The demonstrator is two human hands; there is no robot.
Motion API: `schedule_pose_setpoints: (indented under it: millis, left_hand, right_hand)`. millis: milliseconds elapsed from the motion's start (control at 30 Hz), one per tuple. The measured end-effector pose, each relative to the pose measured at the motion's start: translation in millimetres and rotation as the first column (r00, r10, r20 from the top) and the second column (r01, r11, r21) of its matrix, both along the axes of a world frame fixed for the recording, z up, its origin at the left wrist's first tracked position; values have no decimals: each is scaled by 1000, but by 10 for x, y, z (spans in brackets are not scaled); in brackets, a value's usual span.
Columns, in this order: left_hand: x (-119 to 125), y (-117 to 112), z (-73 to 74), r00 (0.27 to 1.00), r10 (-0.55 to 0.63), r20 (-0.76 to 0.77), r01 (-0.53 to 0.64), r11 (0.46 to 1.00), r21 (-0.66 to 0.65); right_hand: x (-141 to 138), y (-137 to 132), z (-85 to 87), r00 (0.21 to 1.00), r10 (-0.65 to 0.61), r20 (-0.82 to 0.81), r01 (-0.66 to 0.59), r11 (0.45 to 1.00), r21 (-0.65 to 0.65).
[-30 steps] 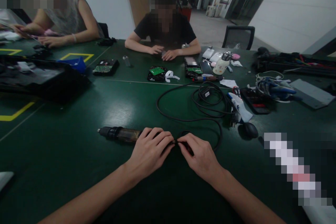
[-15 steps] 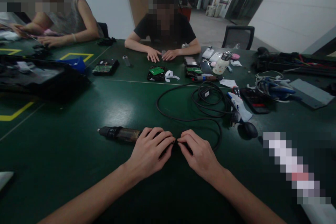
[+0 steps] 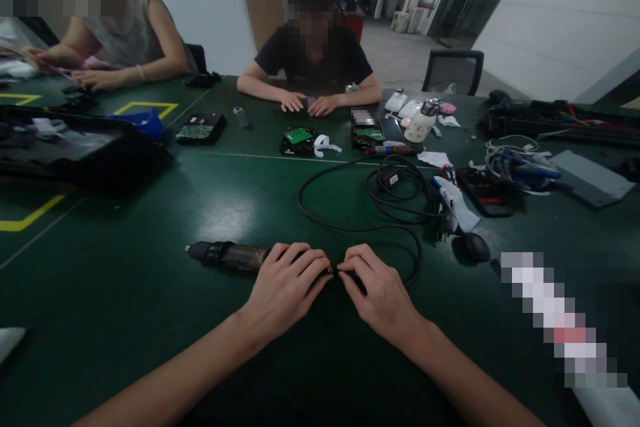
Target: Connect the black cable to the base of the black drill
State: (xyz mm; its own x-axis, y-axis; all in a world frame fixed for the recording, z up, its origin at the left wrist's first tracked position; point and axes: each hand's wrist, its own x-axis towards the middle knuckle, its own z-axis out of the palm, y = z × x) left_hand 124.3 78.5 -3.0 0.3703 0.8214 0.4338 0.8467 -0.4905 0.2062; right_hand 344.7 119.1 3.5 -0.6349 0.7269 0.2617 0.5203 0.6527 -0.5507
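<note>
An electric screwdriver lies sideways on the green table, its black nose and metal tip pointing left and its brownish body running under my left hand. My left fingers are wrapped over the rear of this tool, and a small metallic end shows beside the fingertips. Just to the right, my right hand is closed in a pinch facing that end. A black cable curves down behind my right hand; its end is mostly hidden by the fingers. A narrow dark gap lies between the two sets of fingertips.
Beyond my hands lie the coiled cable, a blue-and-white tool and a black rubber bulb. Opened circuit-board units lie farther back. A co-worker sits opposite, another person sits at left. A black bin stands left.
My fingertips have shifted very slightly, and a little more of the metallic end shows at my left fingers. The screwdriver stays in place.
</note>
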Motion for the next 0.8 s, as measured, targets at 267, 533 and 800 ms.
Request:
schedule_pose_setpoints:
  millis: [267,533,800]
  left_hand:
    - [13,-10,37,1000,-14,7,14,1000,-24]
    - [-1,-3,1,1000,0,-4,0,1000,4]
    - [-3,-5,10,1000,-7,3,7,1000,-5]
  right_hand:
    - [-3,-1,3,1000,-4,31,4,1000,31]
    - [5,-1,-10,998,5,64,-6,1000,14]
    - [2,2,-6,999,1,33,-1,1000,-21]
